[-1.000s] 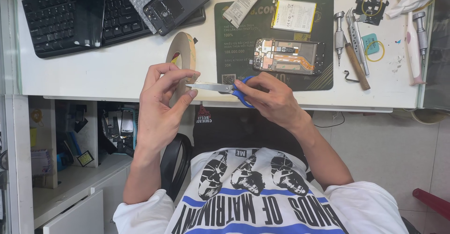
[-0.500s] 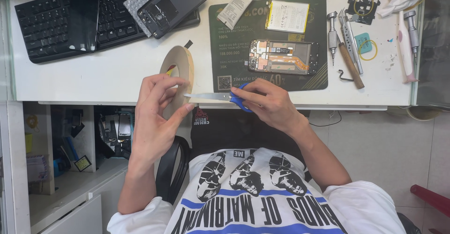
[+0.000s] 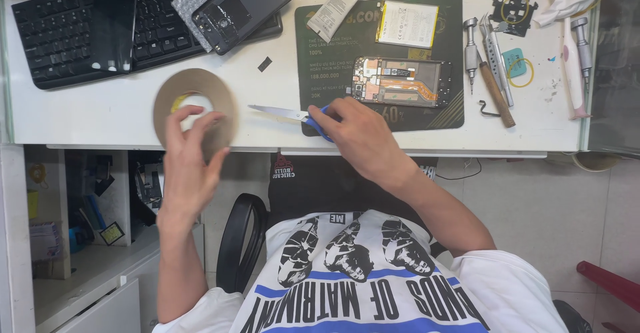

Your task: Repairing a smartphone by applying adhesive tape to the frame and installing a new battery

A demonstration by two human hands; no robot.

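Observation:
My left hand (image 3: 188,163) holds a flat brown roll of tape (image 3: 195,104) at the desk's front edge, fingers curled over its lower half. My right hand (image 3: 357,136) grips blue-handled scissors (image 3: 288,114), their blades lying flat on the white desk (image 3: 100,116) and pointing left toward the roll. Just beyond my right hand, an opened phone frame (image 3: 400,82) with exposed boards lies on a dark green work mat (image 3: 320,60). A phone battery (image 3: 407,24) rests on the mat above it.
A black keyboard (image 3: 67,46) sits far left with a dark phone (image 3: 113,21) and a phone back cover (image 3: 243,3) on it. A glue tube (image 3: 341,5), screwdrivers (image 3: 490,66) and a pink-white tool (image 3: 570,60) lie to the right. A small black scrap (image 3: 265,64) lies mid-desk.
Both hands have moved apart. My left hand carried the tape roll left and turned it flat; my right hand lowered the scissors onto the desk by the mat.

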